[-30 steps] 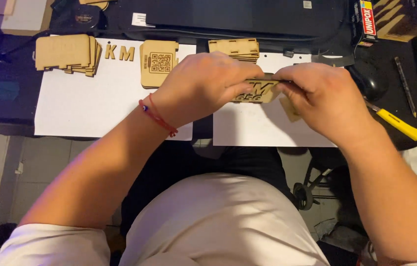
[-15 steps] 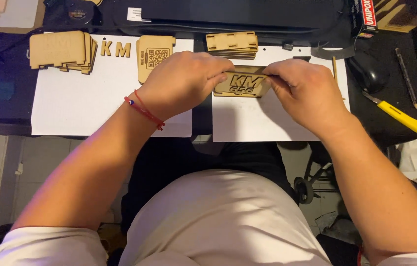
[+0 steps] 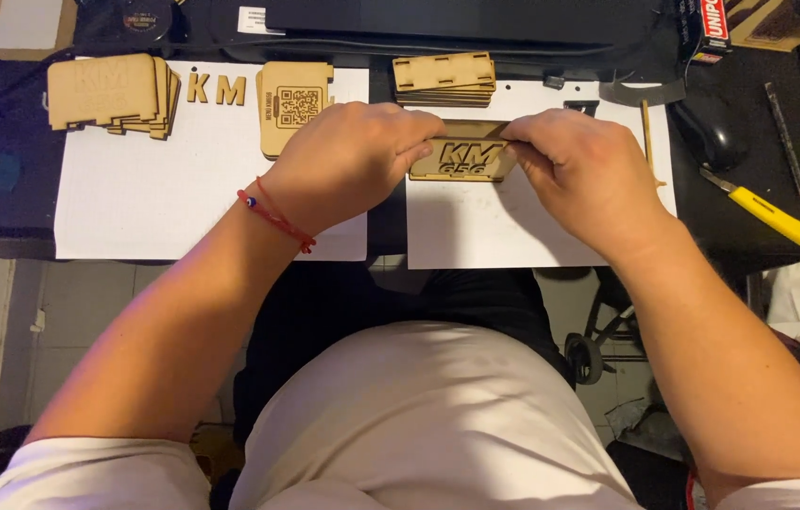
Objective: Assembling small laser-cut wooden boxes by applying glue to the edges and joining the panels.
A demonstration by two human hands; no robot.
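- Both hands pinch one small wooden plaque [image 3: 463, 158] with cut-out letters: the left hand [image 3: 348, 162] closes its fingertips on the plaque's left end, and the right hand [image 3: 581, 170] closes its fingers on the right end and top edge.
- Head view: the plaque is held flat-faced toward the camera, just above the right white paper sheet [image 3: 513, 231], near that sheet's upper left corner. Whether its lower edge touches the sheet cannot be told.
- A red cord bracelet [image 3: 272, 215] with a small bead sits on the left wrist.
- Just behind the plaque lies a stack of slotted wooden strips [image 3: 444, 77], at the sheet's far edge.
- On the left white paper sheet [image 3: 164, 208] lie a wooden panel with an engraved square code [image 3: 294, 102], just beside the left hand, two loose wooden letters [image 3: 216, 89], and a stack of wooden panels [image 3: 115, 93] at the far left corner.
- To the right, on the dark desk [image 3: 749, 236], lie a yellow-handled utility knife [image 3: 766, 210], a black mouse [image 3: 710, 137] and a thin wooden stick [image 3: 647, 142], all apart from the right hand.
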